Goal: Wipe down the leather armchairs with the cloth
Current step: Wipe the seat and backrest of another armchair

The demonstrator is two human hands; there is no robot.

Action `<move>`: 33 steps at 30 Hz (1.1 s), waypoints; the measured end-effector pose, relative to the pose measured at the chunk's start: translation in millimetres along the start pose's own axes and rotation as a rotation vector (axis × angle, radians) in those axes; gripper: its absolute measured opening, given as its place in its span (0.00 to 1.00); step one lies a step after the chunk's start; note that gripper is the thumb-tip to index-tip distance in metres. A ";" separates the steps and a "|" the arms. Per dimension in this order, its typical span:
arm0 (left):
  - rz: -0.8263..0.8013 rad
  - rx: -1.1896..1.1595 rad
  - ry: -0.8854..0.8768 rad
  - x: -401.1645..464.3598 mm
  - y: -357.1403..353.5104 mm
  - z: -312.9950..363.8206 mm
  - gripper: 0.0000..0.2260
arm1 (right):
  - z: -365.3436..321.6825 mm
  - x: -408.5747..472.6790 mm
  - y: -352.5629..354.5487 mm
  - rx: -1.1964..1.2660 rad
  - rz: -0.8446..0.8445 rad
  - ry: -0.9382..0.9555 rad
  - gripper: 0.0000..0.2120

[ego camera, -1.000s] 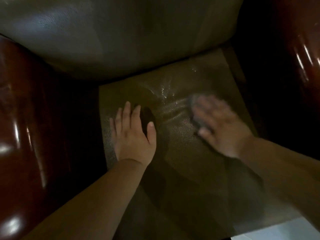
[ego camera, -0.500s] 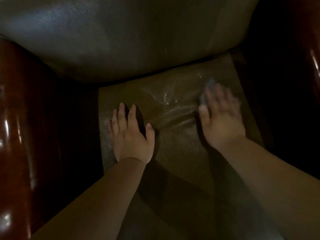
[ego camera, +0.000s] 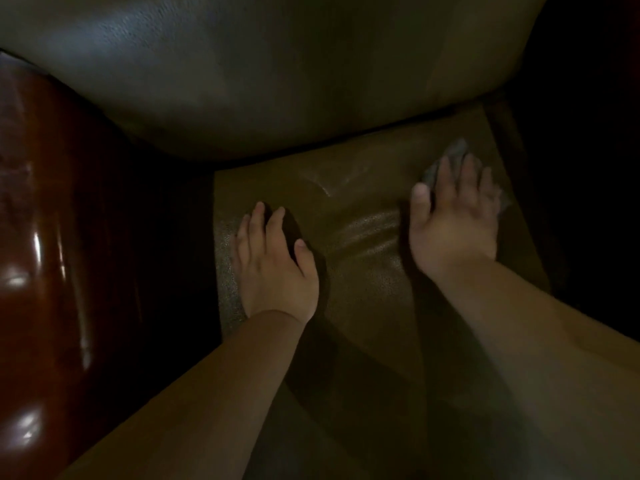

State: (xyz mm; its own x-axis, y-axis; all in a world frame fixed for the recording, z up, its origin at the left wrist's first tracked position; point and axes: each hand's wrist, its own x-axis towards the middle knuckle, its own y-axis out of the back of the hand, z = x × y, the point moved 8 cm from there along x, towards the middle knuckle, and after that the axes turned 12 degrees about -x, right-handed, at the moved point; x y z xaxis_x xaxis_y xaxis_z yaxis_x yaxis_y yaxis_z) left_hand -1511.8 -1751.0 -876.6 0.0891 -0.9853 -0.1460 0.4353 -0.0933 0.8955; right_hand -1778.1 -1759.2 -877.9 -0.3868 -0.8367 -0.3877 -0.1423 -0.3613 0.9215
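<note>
While our right hand point(ego camera: 453, 220) presses flat on the small grey cloth point(ego camera: 457, 157), fingers straight and spread, the cloth lies at the far right corner of the dark brown leather seat cushion point(ego camera: 363, 271), just short of the seam where the cushion meets the padded leather backrest point(ego camera: 277, 81). Only its far edge and a sliver by the little finger show past our fingertips; the rest sits under the palm. Our left hand point(ego camera: 273, 268) rests flat and relaxed near the cushion's left edge, holding nothing, bracing us beside the glossy reddish-brown armrest point(ego camera: 38, 237). So the cloth is under the right hand and well apart from the left, and we judge the unwiped run lies leftward, along the back edge toward the left hand. The next stroke, we think, belongs to the right hand, sweeping across the cushion's width. Leather between the hands wrinkles under our weight.
</note>
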 end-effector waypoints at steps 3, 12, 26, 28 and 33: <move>-0.020 -0.038 0.019 -0.3 3.6 0.6 0.24 | -58.0 -50.3 -6.2 -0.100 -0.073 0.401 0.37; 0.016 0.074 -0.015 56.2 8.0 -6.0 0.29 | 10.1 41.6 8.3 -0.021 0.033 0.068 0.38; 0.087 0.033 -0.034 53.5 -2.8 -12.2 0.29 | -70.6 33.0 13.6 -0.076 -0.016 0.225 0.35; 0.079 0.022 -0.030 52.9 -3.0 -12.5 0.29 | -131.3 -16.1 6.8 -0.113 -0.034 0.520 0.36; 0.096 -0.027 -0.043 51.1 -2.7 -16.0 0.28 | -149.2 -12.1 5.9 -0.098 -0.071 0.791 0.34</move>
State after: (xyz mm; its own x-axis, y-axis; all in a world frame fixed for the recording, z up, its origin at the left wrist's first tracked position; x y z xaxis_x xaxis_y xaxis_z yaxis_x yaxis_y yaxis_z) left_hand -1494.1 -1798.9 -893.2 0.0935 -0.9947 -0.0417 0.4502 0.0049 0.8929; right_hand -1638.3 -1812.7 -870.9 0.3867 -0.8407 -0.3790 -0.0478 -0.4287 0.9022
